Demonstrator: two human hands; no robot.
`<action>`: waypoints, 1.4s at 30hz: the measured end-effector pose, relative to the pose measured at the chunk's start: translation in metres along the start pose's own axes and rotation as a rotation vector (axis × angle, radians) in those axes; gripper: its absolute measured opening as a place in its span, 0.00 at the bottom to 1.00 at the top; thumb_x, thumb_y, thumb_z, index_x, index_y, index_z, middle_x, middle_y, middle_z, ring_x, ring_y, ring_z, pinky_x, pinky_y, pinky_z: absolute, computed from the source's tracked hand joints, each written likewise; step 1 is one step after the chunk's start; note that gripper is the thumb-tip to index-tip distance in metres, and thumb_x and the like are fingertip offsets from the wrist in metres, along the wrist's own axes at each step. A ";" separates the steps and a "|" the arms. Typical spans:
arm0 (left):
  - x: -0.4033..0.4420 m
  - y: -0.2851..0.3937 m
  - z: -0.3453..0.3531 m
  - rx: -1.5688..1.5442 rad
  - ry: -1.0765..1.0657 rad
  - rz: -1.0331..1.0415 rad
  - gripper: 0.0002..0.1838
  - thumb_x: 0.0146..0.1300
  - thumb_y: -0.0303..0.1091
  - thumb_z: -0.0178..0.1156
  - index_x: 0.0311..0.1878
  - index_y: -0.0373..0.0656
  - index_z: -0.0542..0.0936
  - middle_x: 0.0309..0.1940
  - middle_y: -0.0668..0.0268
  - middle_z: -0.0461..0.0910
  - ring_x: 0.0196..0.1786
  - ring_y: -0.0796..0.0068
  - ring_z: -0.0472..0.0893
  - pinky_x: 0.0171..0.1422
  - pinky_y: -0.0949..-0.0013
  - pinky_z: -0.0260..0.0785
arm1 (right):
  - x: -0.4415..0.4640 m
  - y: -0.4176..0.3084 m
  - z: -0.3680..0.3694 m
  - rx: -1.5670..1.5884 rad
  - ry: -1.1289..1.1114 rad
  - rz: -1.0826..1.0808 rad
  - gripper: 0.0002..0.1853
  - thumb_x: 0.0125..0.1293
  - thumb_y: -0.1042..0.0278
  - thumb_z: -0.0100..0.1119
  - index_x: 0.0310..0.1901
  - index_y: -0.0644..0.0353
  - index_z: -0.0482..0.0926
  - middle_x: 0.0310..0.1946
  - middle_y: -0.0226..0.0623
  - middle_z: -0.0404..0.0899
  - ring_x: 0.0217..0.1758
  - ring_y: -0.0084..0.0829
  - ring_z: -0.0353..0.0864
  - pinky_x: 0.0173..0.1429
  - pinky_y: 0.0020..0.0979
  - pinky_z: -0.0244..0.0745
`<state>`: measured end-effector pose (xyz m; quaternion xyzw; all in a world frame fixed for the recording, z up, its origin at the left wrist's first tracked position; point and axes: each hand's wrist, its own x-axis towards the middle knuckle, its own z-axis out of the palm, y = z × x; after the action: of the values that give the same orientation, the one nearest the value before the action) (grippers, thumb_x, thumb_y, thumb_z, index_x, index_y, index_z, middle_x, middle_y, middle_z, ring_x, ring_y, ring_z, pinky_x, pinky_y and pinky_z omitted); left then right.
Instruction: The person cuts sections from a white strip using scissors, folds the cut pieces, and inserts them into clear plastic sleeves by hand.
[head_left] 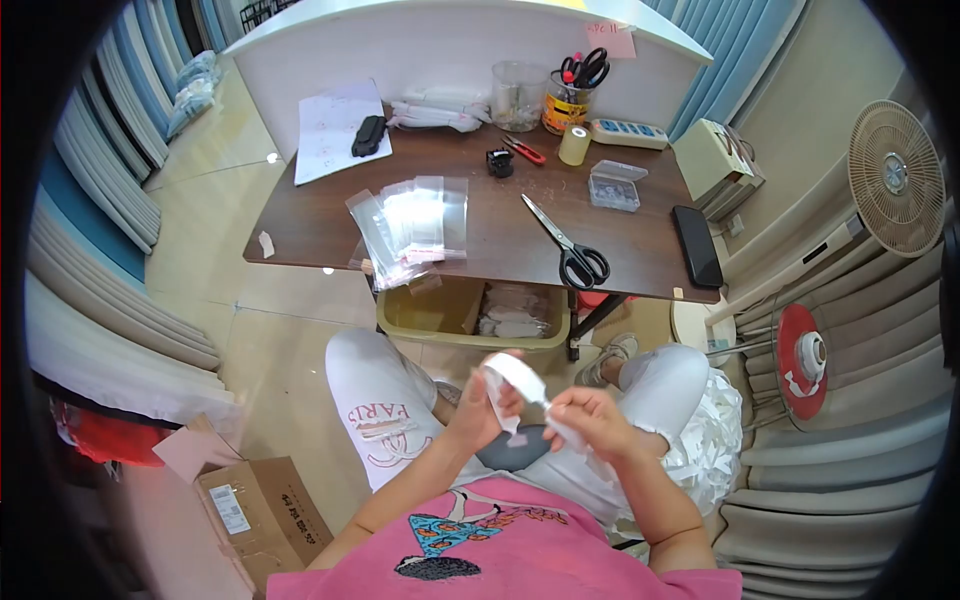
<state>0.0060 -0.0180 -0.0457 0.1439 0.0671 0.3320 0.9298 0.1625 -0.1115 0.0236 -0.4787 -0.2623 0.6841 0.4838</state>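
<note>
A white ribbon-like strip (518, 376) loops up between my two hands, above my lap. My left hand (482, 410) has its fingers closed around one part of it. The fingers of my right hand (588, 418) pinch the strip on the other side, and a loose end hangs below them. Under the hands, a grey rounded thing (515, 450) lies between my legs; what it is I cannot tell. Beside my right leg is a large heap of white strips (712, 440).
On the brown table (330, 225) are clear plastic bags (425, 220), black-handled scissors (568, 245), red snips (525, 150), a small clear box (615, 187) and a phone (696, 246). A yellowish bin (425, 310) stands underneath. At right is a fan (893, 175); a cardboard box (265, 510) sits lower left.
</note>
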 end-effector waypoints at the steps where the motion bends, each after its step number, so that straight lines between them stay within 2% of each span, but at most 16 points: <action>1: 0.005 0.005 0.013 0.007 0.058 0.069 0.31 0.55 0.53 0.55 0.54 0.40 0.64 0.26 0.73 0.63 0.27 0.82 0.62 0.31 0.78 0.59 | 0.005 0.007 0.006 -0.045 -0.017 0.025 0.09 0.61 0.68 0.51 0.37 0.65 0.73 0.26 0.38 0.78 0.24 0.23 0.77 0.29 0.21 0.71; 4: 0.016 0.023 0.018 0.025 0.007 0.150 0.24 0.60 0.48 0.51 0.52 0.40 0.67 0.33 0.69 0.67 0.32 0.79 0.66 0.37 0.75 0.62 | 0.017 0.017 0.019 -0.144 -0.017 0.052 0.10 0.63 0.65 0.50 0.37 0.65 0.73 0.27 0.37 0.78 0.25 0.22 0.77 0.30 0.20 0.71; 7: 0.021 0.041 0.045 0.182 0.241 0.189 0.19 0.64 0.47 0.45 0.45 0.40 0.69 0.29 0.68 0.65 0.30 0.77 0.64 0.36 0.75 0.61 | 0.025 0.027 0.010 -0.166 -0.104 -0.007 0.12 0.64 0.63 0.48 0.41 0.64 0.71 0.30 0.38 0.78 0.28 0.22 0.77 0.34 0.21 0.72; 9: 0.025 0.053 0.076 -0.075 0.523 0.363 0.16 0.66 0.45 0.40 0.40 0.43 0.70 0.26 0.66 0.67 0.31 0.77 0.65 0.37 0.74 0.63 | 0.022 0.027 -0.007 -0.212 -0.275 -0.124 0.12 0.65 0.68 0.46 0.47 0.65 0.66 0.30 0.38 0.78 0.30 0.27 0.78 0.36 0.25 0.74; 11: 0.023 0.067 0.061 -0.040 0.487 0.449 0.15 0.66 0.46 0.39 0.40 0.45 0.70 0.18 0.67 0.64 0.25 0.78 0.65 0.32 0.73 0.64 | 0.016 0.022 -0.029 -0.264 -0.343 -0.081 0.13 0.65 0.65 0.46 0.48 0.63 0.64 0.33 0.37 0.77 0.33 0.25 0.78 0.39 0.24 0.73; 13: 0.016 0.079 0.036 0.145 0.039 0.475 0.17 0.67 0.47 0.38 0.41 0.46 0.70 0.15 0.70 0.60 0.17 0.80 0.60 0.26 0.73 0.61 | 0.010 0.010 -0.035 -0.164 -0.448 -0.001 0.13 0.65 0.66 0.47 0.46 0.64 0.64 0.32 0.35 0.77 0.31 0.25 0.78 0.40 0.25 0.72; 15: 0.014 0.074 0.029 0.223 0.133 0.446 0.20 0.65 0.53 0.39 0.42 0.46 0.69 0.13 0.74 0.55 0.13 0.82 0.54 0.23 0.73 0.56 | 0.008 -0.003 -0.019 -0.144 -0.367 0.051 0.10 0.63 0.68 0.50 0.43 0.63 0.67 0.42 0.39 0.74 0.43 0.29 0.75 0.50 0.30 0.68; 17: 0.011 0.053 0.023 0.632 0.121 0.346 0.28 0.59 0.61 0.43 0.46 0.44 0.68 0.18 0.75 0.62 0.18 0.84 0.61 0.27 0.75 0.59 | 0.021 -0.009 0.013 -0.434 -0.153 -0.676 0.07 0.61 0.70 0.51 0.39 0.61 0.71 0.53 0.44 0.64 0.58 0.34 0.64 0.60 0.34 0.57; 20: 0.009 0.015 0.027 0.801 -0.054 0.337 0.37 0.51 0.67 0.49 0.49 0.39 0.67 0.29 0.71 0.68 0.31 0.83 0.68 0.36 0.78 0.62 | 0.046 -0.007 0.031 -0.441 -0.046 -0.783 0.05 0.59 0.72 0.51 0.37 0.60 0.73 0.60 0.44 0.53 0.66 0.37 0.49 0.65 0.36 0.46; 25: 0.003 0.022 0.048 0.661 0.248 0.243 0.26 0.64 0.54 0.39 0.47 0.38 0.70 0.21 0.69 0.67 0.31 0.80 0.67 0.44 0.78 0.63 | 0.049 0.000 0.038 -0.494 0.011 -0.784 0.12 0.64 0.67 0.45 0.48 0.60 0.69 0.56 0.43 0.61 0.64 0.37 0.53 0.64 0.34 0.49; 30: 0.006 0.069 0.055 0.312 0.287 0.585 0.23 0.66 0.52 0.35 0.36 0.43 0.71 0.13 0.72 0.56 0.21 0.79 0.63 0.27 0.76 0.61 | 0.025 0.011 -0.026 -0.535 -0.483 0.006 0.12 0.66 0.63 0.45 0.46 0.60 0.68 0.45 0.37 0.70 0.47 0.21 0.68 0.50 0.24 0.62; 33: 0.002 0.074 0.041 0.563 0.349 0.535 0.23 0.64 0.55 0.39 0.30 0.44 0.68 0.12 0.75 0.56 0.13 0.86 0.55 0.15 0.80 0.48 | 0.012 -0.001 -0.008 -0.152 -0.367 -0.052 0.09 0.63 0.66 0.50 0.40 0.61 0.70 0.43 0.34 0.71 0.45 0.19 0.67 0.45 0.22 0.63; 36: 0.000 0.037 0.024 1.046 0.179 0.461 0.30 0.57 0.64 0.43 0.37 0.41 0.71 0.27 0.69 0.72 0.27 0.85 0.68 0.29 0.79 0.61 | 0.031 -0.015 0.034 -0.407 -0.070 -0.721 0.05 0.58 0.71 0.55 0.30 0.62 0.73 0.53 0.40 0.63 0.52 0.23 0.65 0.53 0.26 0.61; 38: -0.005 0.010 0.028 0.703 0.054 0.333 0.30 0.57 0.64 0.44 0.37 0.40 0.72 0.31 0.67 0.72 0.31 0.82 0.70 0.35 0.77 0.63 | 0.044 -0.012 0.046 -0.357 -0.051 -0.708 0.04 0.58 0.71 0.55 0.30 0.61 0.74 0.57 0.41 0.58 0.59 0.25 0.58 0.60 0.28 0.55; 40: -0.006 0.008 0.046 0.801 0.090 0.367 0.25 0.61 0.58 0.43 0.35 0.42 0.71 0.27 0.68 0.71 0.30 0.82 0.69 0.36 0.77 0.63 | 0.046 -0.011 0.059 -0.273 -0.021 -0.671 0.07 0.61 0.66 0.52 0.37 0.60 0.74 0.58 0.40 0.56 0.59 0.28 0.60 0.61 0.29 0.55; 42: -0.010 0.018 0.052 0.828 0.402 0.311 0.21 0.65 0.52 0.40 0.34 0.42 0.70 0.24 0.67 0.69 0.30 0.82 0.67 0.41 0.74 0.64 | 0.052 0.003 0.056 -0.231 0.023 -0.659 0.11 0.63 0.63 0.48 0.41 0.60 0.72 0.55 0.40 0.60 0.54 0.28 0.65 0.58 0.28 0.58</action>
<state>-0.0006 -0.0227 0.0100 0.4430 0.3495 0.4338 0.7024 0.1067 -0.0596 0.0225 -0.4275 -0.4728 0.4515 0.6244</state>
